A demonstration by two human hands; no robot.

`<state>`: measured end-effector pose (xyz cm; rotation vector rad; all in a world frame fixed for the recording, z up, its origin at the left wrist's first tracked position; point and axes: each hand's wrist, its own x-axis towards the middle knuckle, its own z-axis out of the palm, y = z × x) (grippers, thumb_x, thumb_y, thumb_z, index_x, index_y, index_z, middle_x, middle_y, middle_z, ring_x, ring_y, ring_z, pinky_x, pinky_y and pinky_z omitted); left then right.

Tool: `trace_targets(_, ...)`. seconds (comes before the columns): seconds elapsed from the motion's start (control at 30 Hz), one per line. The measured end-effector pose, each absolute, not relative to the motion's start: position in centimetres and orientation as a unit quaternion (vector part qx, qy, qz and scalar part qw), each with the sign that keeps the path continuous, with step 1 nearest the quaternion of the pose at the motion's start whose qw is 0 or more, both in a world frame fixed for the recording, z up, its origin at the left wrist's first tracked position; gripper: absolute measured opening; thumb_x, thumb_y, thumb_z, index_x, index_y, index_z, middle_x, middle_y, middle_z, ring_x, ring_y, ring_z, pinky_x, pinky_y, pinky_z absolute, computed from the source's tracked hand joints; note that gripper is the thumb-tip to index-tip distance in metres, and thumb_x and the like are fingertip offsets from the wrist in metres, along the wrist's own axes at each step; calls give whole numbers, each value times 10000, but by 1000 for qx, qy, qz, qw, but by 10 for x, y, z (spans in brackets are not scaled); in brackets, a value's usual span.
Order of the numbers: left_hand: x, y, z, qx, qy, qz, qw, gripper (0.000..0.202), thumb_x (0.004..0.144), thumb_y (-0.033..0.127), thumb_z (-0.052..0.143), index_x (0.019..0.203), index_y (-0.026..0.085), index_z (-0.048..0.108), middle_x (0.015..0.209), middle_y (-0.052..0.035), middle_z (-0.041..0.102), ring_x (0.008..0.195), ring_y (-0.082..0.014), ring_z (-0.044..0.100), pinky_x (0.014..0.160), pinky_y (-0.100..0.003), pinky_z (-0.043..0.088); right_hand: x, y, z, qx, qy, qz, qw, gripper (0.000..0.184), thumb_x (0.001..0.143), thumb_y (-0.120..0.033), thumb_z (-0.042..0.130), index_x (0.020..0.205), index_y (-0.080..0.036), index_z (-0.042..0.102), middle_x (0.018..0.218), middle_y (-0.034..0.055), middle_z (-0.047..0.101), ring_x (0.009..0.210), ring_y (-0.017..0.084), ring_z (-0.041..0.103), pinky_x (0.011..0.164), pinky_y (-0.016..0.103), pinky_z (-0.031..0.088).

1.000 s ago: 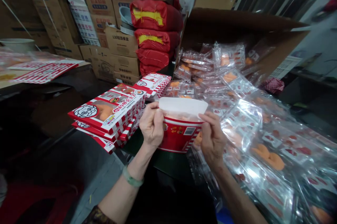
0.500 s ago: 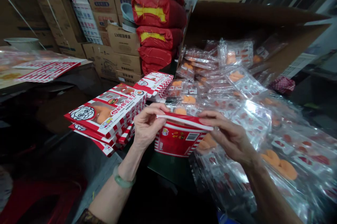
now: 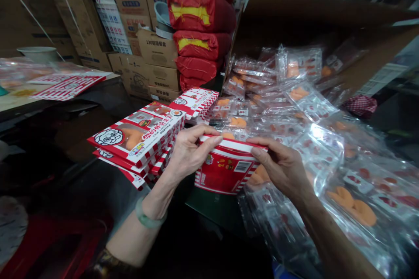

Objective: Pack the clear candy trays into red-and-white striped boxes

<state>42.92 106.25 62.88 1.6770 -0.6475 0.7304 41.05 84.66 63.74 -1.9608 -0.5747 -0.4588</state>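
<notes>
Both my hands hold a red and white striped carton point(image 3: 225, 170) upright in front of me. My left hand point(image 3: 190, 150) pinches its top flap at the left corner, fingers closed over the edge. Gripping the right end of the same flap is my right hand point(image 3: 283, 165), thumb under and fingers on top. The flap lies folded down over the carton's mouth. A green bangle point(image 3: 147, 218) sits on my left wrist.
A stack of finished red and white boxes point(image 3: 137, 139) lies just left of my hands. A heap of clear packets with orange pieces point(image 3: 310, 130) fills a big cardboard box point(image 3: 327, 21) on the right. Cartons and red sacks point(image 3: 199, 34) stand behind.
The white flap that stood up a second ago has been folded down over the carton's top. Both hands shifted along its edge and now press it closed.
</notes>
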Motion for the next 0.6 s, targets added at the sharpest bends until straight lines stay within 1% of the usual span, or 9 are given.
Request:
trace_targets(0.07,432,1063,629,694,-294,329,569,80,818,226,647,771,169,678,756,-39,696,694,-144,640,638,-263,518,408,849,639,-809,-223,-191,508,148,839,-281,610,912,-184,695,854,28,719,698,131,663,614,221,548)
trace_targets(0.2,437,1069,638,705,-332,260,570,145,828,236,636,707,159,662,704,-36,658,649,-134,610,600,-259,497,402,852,643,-806,-197,-188,525,145,835,-300,620,885,-201,712,802,15,719,658,132,654,574,225,540)
trace_targets(0.27,438,1072,641,715,-353,232,557,165,831,248,636,694,158,655,709,-37,653,645,-131,606,596,-256,497,400,852,643,-812,-206,-195,510,152,844,-315,617,890,-207,714,809,16,719,667,138,657,582,234,544)
trace_targets(0.3,438,1073,641,716,-363,237,548,164,837,246,630,699,159,654,724,-39,658,654,-130,611,604,-255,504,399,852,642,-818,-218,-208,490,154,854,-310,607,905,-210,713,822,19,719,679,141,659,592,241,546)
trace_targets(0.37,436,1072,634,706,-375,297,522,147,861,221,595,742,163,659,766,-44,673,698,-130,633,642,-256,524,396,853,635,-823,-244,-263,440,167,882,-266,567,968,-218,702,886,34,714,747,152,664,650,265,552)
trace_targets(0.43,433,1068,622,683,-377,381,496,134,889,191,548,839,167,670,834,-58,687,764,-134,653,693,-265,539,394,854,624,-812,-271,-328,398,232,900,-188,515,1064,-234,673,990,51,695,881,168,659,758,301,548)
trace_targets(0.5,431,1065,609,655,-379,447,477,152,906,187,521,947,180,668,894,-67,689,812,-145,661,730,-288,548,393,856,611,-791,-292,-376,385,319,900,-133,484,1154,-256,633,1094,63,661,1012,185,629,865,349,523)
trace_targets(0.53,431,1064,603,644,-381,470,468,160,906,199,525,986,189,664,909,-67,688,833,-157,662,748,-309,552,393,856,605,-782,-301,-390,382,351,900,-124,475,1189,-268,614,1133,68,644,1049,193,616,895,371,512)
trace_targets(0.6,433,1063,595,635,-385,504,442,168,898,230,549,1021,207,661,919,-62,687,885,-188,658,786,-359,553,396,856,596,-770,-318,-409,373,377,907,-147,464,1240,-280,580,1186,81,617,1072,210,607,903,406,507)
